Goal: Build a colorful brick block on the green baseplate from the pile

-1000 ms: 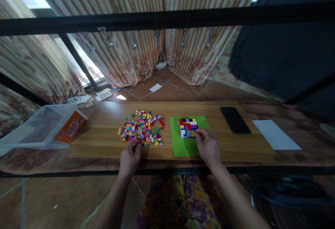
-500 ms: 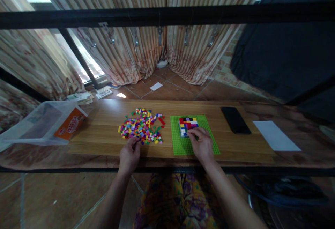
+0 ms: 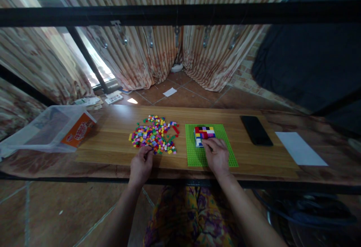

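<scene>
A heap of small coloured bricks (image 3: 154,134) lies on the wooden board (image 3: 113,126). To its right a green baseplate (image 3: 222,153) carries a multicoloured brick block (image 3: 203,133). My left hand (image 3: 141,166) rests at the near edge of the heap with its fingers curled in a pinch; what they hold is too small to make out. On the baseplate, my right hand (image 3: 216,154) presses its bent fingers against the near side of the block.
A clear plastic tub with an orange label (image 3: 53,128) lies at the far left. A black phone (image 3: 256,130) and a white sheet of paper (image 3: 301,148) lie to the right. A black bar (image 3: 180,13) crosses overhead. Curtains hang behind.
My right hand has slid left along the near side of the brick block. My left hand has stayed at the edge of the heap. The view has shifted slightly.
</scene>
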`<state>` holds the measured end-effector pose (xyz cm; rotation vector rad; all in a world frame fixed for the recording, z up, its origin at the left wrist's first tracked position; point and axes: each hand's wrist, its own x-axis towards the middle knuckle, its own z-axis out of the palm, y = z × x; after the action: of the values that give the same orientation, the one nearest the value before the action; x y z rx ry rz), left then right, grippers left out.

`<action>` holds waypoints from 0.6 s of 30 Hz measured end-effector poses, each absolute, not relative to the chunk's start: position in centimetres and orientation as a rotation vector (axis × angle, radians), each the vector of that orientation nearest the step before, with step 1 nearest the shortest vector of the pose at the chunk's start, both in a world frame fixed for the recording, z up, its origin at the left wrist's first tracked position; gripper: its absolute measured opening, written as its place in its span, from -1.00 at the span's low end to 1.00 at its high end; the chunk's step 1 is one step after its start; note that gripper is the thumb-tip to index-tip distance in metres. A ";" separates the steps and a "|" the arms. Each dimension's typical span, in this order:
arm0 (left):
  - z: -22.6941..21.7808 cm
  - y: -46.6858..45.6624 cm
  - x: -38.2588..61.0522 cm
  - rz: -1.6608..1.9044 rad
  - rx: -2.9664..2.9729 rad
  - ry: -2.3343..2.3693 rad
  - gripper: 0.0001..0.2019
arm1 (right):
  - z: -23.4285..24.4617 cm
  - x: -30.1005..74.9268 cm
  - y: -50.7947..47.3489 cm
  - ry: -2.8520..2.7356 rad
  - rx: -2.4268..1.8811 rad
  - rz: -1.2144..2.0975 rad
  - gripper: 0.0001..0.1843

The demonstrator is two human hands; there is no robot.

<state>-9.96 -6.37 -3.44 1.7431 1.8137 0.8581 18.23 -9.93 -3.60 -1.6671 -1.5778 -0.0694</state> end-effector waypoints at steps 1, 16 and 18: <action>-3.5 -6.3 -10.0 0.864 1.744 1.810 -0.76 | -3.6 18.2 -10.0 -1.607 -1.675 -0.098 -0.75; -3.7 -6.3 -10.0 0.866 1.762 1.799 -0.75 | -2.7 18.3 -10.8 -1.900 -1.780 -0.225 -0.67; -3.7 -6.4 -10.0 0.863 1.763 1.790 -0.75 | -2.5 18.4 -11.0 -1.821 -1.746 -0.178 -0.64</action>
<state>-10.01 -6.36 -3.68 1.7627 1.7902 0.8627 18.43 -10.99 -2.47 -1.7465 -1.8214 -0.1777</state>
